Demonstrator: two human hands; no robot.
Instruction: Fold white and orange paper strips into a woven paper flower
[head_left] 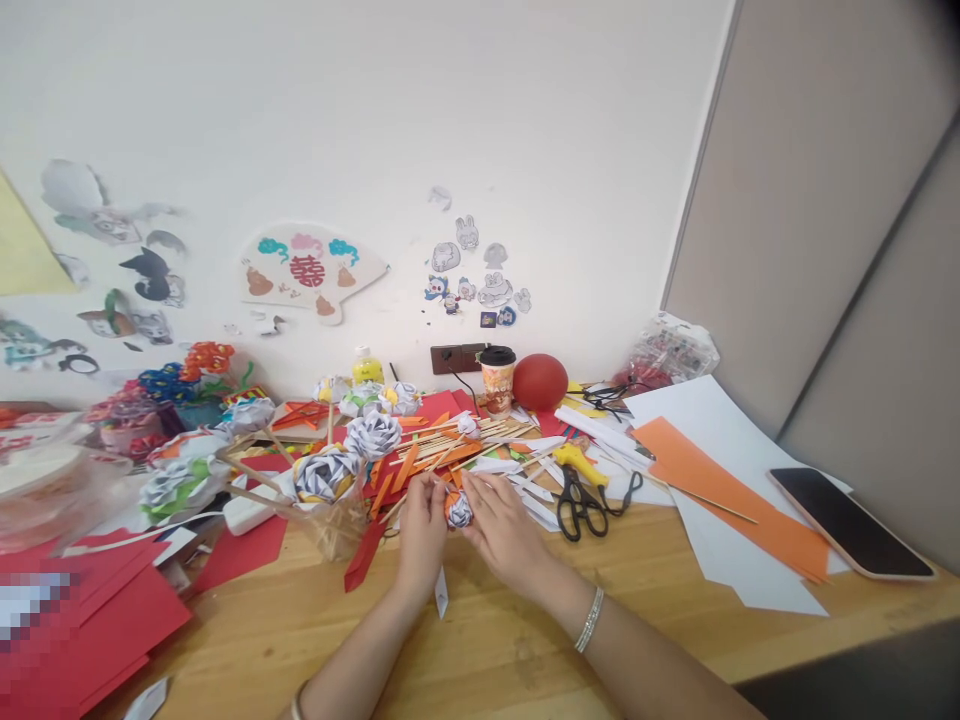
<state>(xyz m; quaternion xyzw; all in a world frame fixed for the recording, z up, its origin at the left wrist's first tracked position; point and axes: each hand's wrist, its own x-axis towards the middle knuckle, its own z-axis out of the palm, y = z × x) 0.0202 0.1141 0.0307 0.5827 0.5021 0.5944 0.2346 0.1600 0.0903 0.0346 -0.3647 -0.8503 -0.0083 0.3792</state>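
Between my two hands is a small paper flower [458,508] of white and orange folded strips. My left hand [421,525] grips it from the left with bent fingers. On the other side, my right hand [504,525] presses its fingertips against the flower's upper right. A white paper strip [441,592] lies on the table just below the flower. Left of my hands, finished-looking paper flowers [327,474] on sticks stand in a clear plastic cup [337,535]. Loose wooden sticks [457,443] and orange paper strips [406,466] are heaped just beyond my fingers.
Black scissors [581,505] and a yellow-handled tool [579,462] lie right of my hands. Farther right are white paper [720,560], orange paper [739,500] and a phone [847,522]. Behind stand a lidded cup [498,382] and a red balloon [540,382]. Red paper [112,610] covers the left front.
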